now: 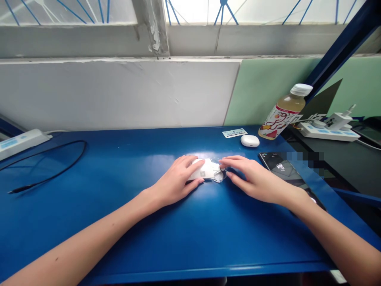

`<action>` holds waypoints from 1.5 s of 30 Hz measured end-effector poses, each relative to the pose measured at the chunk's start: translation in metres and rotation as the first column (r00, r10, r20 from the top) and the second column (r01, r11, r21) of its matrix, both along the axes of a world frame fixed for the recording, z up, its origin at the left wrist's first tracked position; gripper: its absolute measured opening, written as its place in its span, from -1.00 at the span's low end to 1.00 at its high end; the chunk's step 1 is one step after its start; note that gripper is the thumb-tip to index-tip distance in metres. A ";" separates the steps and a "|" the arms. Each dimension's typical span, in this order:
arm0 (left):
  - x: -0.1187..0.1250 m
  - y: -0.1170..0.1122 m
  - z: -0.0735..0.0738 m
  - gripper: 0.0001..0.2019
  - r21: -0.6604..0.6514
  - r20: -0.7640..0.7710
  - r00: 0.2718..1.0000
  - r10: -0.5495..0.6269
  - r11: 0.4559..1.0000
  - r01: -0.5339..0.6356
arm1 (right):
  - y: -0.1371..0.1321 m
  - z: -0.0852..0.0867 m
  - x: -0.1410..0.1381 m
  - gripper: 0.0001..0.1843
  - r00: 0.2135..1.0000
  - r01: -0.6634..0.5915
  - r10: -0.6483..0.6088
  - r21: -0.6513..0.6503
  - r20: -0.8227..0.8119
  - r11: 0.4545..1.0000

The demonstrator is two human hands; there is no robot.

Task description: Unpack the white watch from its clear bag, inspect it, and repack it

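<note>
A small white packet (205,170) with a printed code lies on the blue table (119,190) in the middle. My left hand (175,180) rests over its left end, fingers curled round it. My right hand (253,178) reaches in from the right, its fingertips pinched at the packet's right end beside a small clear round piece (218,178). Glare on the table washes out part of the packet.
A white earbud case (250,140) and a small card (234,133) lie behind the hands. A drink bottle (282,113) stands at the back right, a dark phone (281,167) under my right wrist. Power strips sit far left (20,142) and right (327,131); a black cable (53,163) loops left.
</note>
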State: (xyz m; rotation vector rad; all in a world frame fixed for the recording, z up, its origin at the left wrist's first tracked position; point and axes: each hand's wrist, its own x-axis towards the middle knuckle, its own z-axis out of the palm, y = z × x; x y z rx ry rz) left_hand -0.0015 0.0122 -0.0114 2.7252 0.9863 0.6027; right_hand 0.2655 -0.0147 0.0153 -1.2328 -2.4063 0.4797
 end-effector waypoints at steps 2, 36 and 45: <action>0.000 0.000 -0.001 -0.56 0.004 0.013 1.000 -0.014 1.000 0.014 | -0.002 -0.002 -0.003 -0.59 1.000 -0.010 0.010 -0.011 -0.024 1.000; 0.005 -0.005 0.003 -0.51 0.024 -0.236 0.972 -0.015 0.999 0.021 | 0.001 -0.020 -0.016 -0.70 0.983 0.059 -0.035 0.129 -0.179 0.990; 0.005 -0.005 0.002 -0.51 0.019 -0.246 0.969 -0.014 1.000 0.019 | -0.001 -0.019 -0.019 -0.70 0.981 0.056 -0.049 0.032 -0.185 0.998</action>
